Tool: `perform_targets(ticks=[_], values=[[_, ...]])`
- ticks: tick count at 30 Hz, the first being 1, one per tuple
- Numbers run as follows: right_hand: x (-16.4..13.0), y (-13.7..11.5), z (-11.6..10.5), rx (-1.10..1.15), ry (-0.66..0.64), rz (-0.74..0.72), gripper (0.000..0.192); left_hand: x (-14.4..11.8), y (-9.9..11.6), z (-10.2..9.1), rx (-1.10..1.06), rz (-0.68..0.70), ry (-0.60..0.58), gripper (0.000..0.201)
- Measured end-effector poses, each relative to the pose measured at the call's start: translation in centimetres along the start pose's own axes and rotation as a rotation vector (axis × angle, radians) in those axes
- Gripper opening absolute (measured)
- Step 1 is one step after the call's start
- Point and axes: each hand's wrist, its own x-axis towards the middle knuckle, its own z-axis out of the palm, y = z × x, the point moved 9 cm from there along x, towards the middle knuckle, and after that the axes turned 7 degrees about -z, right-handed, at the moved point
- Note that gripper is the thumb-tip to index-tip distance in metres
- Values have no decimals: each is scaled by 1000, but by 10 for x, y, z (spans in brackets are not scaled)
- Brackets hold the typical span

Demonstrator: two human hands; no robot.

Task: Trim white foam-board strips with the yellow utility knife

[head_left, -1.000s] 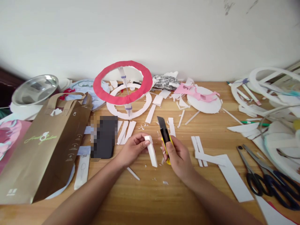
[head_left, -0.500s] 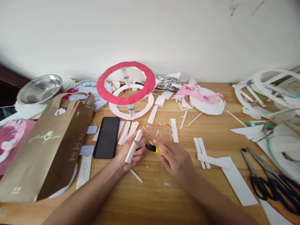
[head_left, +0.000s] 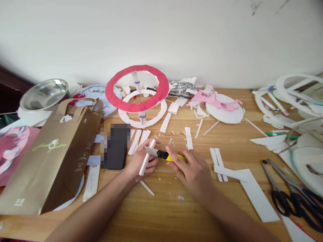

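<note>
My left hand (head_left: 141, 161) is closed round a narrow white strip (head_left: 144, 164), foam board by its look, which tilts up and away from me. In my right hand (head_left: 193, 168) is a yellow and black utility knife (head_left: 174, 157). Its bare blade (head_left: 151, 151) lies across the upper part of the strip and seems to touch it. Small white shavings and a thin white sliver (head_left: 147, 188) lie on the wooden table (head_left: 161, 218) below my hands.
A phone (head_left: 118, 148) and a brown paper bag (head_left: 65, 158) are at left. Behind stands a red-topped ring frame (head_left: 113, 97). Scissors (head_left: 277, 191) and a white board piece (head_left: 258, 195) lie right; a steel bowl (head_left: 44, 95) sits back left. White offcuts are scattered about.
The knife has turned so its blade shows broader and flatter across the strip, and more yellow handle is visible. My right hand has shifted slightly right. The view has moved a little.
</note>
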Motion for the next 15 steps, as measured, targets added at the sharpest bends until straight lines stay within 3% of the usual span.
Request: perform_targets(ticks=[15], values=[[1,4,-1,-4,-18,4,42,-1,4,0,83,48,44,23]])
